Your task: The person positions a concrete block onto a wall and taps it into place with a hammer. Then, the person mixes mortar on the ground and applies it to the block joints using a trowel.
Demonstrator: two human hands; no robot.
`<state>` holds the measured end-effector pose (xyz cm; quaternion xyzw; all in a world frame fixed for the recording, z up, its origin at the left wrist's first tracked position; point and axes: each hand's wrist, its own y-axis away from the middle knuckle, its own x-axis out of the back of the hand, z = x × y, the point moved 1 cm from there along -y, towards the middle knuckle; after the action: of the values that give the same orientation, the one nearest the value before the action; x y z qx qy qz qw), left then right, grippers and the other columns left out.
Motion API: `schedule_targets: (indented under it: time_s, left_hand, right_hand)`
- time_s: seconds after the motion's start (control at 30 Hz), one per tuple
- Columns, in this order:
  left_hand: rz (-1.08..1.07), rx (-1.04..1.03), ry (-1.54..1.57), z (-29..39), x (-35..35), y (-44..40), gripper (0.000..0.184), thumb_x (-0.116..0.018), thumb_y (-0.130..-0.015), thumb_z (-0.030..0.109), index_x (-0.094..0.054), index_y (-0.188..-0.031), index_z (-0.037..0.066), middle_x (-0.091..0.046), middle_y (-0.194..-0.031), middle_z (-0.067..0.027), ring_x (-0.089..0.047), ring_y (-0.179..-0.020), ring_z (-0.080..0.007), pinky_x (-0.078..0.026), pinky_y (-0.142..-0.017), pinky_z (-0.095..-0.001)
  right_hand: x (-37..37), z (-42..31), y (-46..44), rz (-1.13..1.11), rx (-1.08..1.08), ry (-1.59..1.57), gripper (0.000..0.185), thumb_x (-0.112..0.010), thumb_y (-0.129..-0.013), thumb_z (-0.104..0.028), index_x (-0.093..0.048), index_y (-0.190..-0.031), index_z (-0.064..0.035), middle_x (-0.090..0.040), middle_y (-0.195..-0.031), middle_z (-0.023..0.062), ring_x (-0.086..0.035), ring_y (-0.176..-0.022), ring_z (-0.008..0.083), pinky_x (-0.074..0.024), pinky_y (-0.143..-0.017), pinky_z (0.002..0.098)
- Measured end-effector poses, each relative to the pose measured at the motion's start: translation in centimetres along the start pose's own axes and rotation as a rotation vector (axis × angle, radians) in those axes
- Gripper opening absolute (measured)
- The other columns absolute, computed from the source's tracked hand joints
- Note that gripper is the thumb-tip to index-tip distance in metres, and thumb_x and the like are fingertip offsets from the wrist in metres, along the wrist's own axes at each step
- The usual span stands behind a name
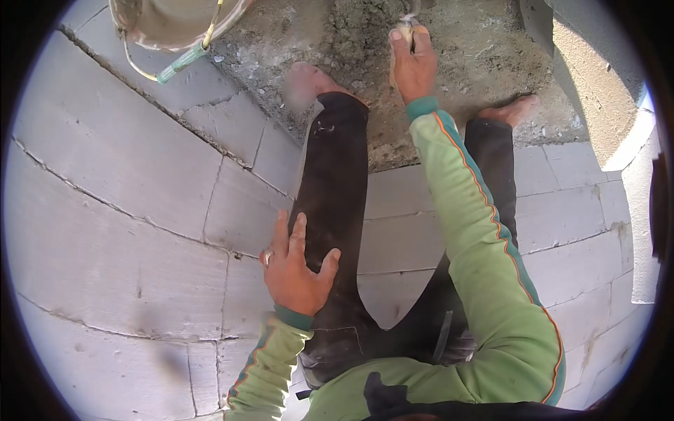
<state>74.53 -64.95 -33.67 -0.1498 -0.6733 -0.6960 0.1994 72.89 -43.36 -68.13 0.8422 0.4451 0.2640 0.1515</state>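
Observation:
My left hand (298, 270) lies on my left leg (335, 182), its fingers and thumb spread apart and nothing in it. A ring shows on one of its fingers. Stretched far forward, my right hand (415, 67) is closed around a tool with a pale handle (405, 31). A small light metal-looking part shows just beyond the thumb; the tool's working end cannot be made out. Under and around that hand spreads rough grey-brown rubble and mortar (358, 42) on the ground.
At the upper left stands a mortar-stained bucket (182, 24) with a green grip (184, 63) on its wire handle. Pale block walls (119, 168) rise at the left and behind my legs. My bare feet (512, 111) are on the dirt. A block edge (590, 91) juts in at the right.

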Motion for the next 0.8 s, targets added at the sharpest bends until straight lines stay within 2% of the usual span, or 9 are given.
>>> schedule_targets:
  time_s: [0.1,0.17,0.23,0.3,0.37,0.47,0.5,0.6,0.8]
  left_hand:
    - [-0.030,0.026,-0.013,0.1,-0.2,0.2,0.079,-0.086,-0.075,0.035,-0.057,-0.144,0.007,-0.046,-0.156,-0.0236,-0.056,-0.130,-0.0402,-0.040,-0.106,-0.0531]
    - [-0.023,0.015,-0.004,0.0,0.1,0.4,0.079,-0.086,-0.075,0.035,-0.057,-0.144,0.007,-0.046,-0.156,-0.0236,-0.056,-0.131,-0.0401,-0.040,-0.107,-0.0532]
    - [0.006,-0.022,0.023,-0.5,0.0,0.3,0.080,-0.086,-0.075,0.035,-0.057,-0.144,0.007,-0.046,-0.156,-0.0236,-0.055,-0.131,-0.0400,-0.040,-0.106,-0.0536]
    - [-0.015,-0.016,0.028,-0.6,0.2,0.7,0.080,-0.085,-0.076,0.035,-0.057,-0.144,0.006,-0.046,-0.156,-0.0236,-0.055,-0.131,-0.0401,-0.040,-0.106,-0.0539]
    - [-0.010,-0.019,0.029,-0.8,0.2,0.0,0.080,-0.085,-0.076,0.035,-0.057,-0.144,0.006,-0.046,-0.155,-0.0238,-0.055,-0.131,-0.0400,-0.040,-0.106,-0.0538]
    - [-0.013,-0.022,0.016,-1.2,0.5,-0.6,0.080,-0.085,-0.076,0.035,-0.057,-0.144,0.005,-0.046,-0.155,-0.0241,-0.056,-0.131,-0.0398,-0.040,-0.106,-0.0534]
    - [-0.014,-0.019,0.013,-1.3,0.7,-0.6,0.079,-0.085,-0.076,0.035,-0.057,-0.144,0.005,-0.046,-0.155,-0.0242,-0.056,-0.130,-0.0397,-0.040,-0.106,-0.0533]
    - [-0.010,-0.012,0.005,-1.3,0.9,-0.6,0.079,-0.085,-0.076,0.036,-0.057,-0.144,0.006,-0.046,-0.155,-0.0241,-0.057,-0.129,-0.0396,-0.040,-0.106,-0.0532]
    - [0.010,0.002,0.027,-1.0,1.0,-0.6,0.081,-0.084,-0.078,0.038,-0.055,-0.146,0.006,-0.047,-0.155,-0.0237,-0.058,-0.128,-0.0397,-0.040,-0.106,-0.0538]
  right_hand:
    - [1.0,-0.6,-3.1,-0.361,-0.548,-0.284,0.042,-0.055,-0.106,-0.042,-0.064,-0.126,-0.0064,-0.064,-0.087,0.0046,-0.063,-0.071,0.0214,-0.0543,-0.071,0.0358]
    - [2.5,5.1,-1.3,-0.404,-0.691,0.028,0.045,-0.056,-0.103,-0.049,-0.067,-0.118,-0.0078,-0.062,-0.078,0.0075,-0.060,-0.064,0.0184,-0.0506,-0.057,0.0351]
    - [5.9,12.0,2.9,-0.383,-0.346,0.286,0.047,-0.055,-0.103,-0.052,-0.069,-0.115,-0.0083,-0.065,-0.081,0.0098,-0.063,-0.065,0.0199,-0.0518,-0.059,0.0372]
    - [9.3,15.1,7.0,-0.224,-0.133,0.583,0.049,-0.054,-0.103,-0.054,-0.070,-0.112,-0.0084,-0.068,-0.085,0.0122,-0.066,-0.066,0.0214,-0.0527,-0.059,0.0393]
    - [12.1,13.7,9.5,-0.190,-0.613,0.295,0.052,-0.053,-0.103,-0.054,-0.070,-0.114,-0.0063,-0.071,-0.090,0.0130,-0.067,-0.067,0.0227,-0.0525,-0.057,0.0395]
    - [11.2,15.8,7.1,0.166,-0.636,0.095,0.052,-0.052,-0.104,-0.054,-0.068,-0.108,-0.0046,-0.067,-0.079,0.0090,-0.063,-0.061,0.0202,-0.0482,-0.051,0.0358]
    - [9.5,16.1,5.4,0.123,-0.672,-0.051,0.049,-0.054,-0.105,-0.052,-0.065,-0.100,-0.0044,-0.061,-0.071,0.0045,-0.056,-0.056,0.0165,-0.0437,-0.047,0.0316]
    - [2.2,12.4,2.4,0.004,-0.610,-0.113,0.043,-0.057,-0.104,-0.047,-0.062,-0.094,-0.0061,-0.056,-0.066,0.0030,-0.051,-0.053,0.0140,-0.0420,-0.046,0.0319]
    - [1.3,7.7,-1.4,-0.244,-0.677,-0.056,0.042,-0.060,-0.103,-0.048,-0.063,-0.093,-0.0069,-0.057,-0.065,0.0039,-0.051,-0.050,0.0147,-0.0421,-0.045,0.0337]
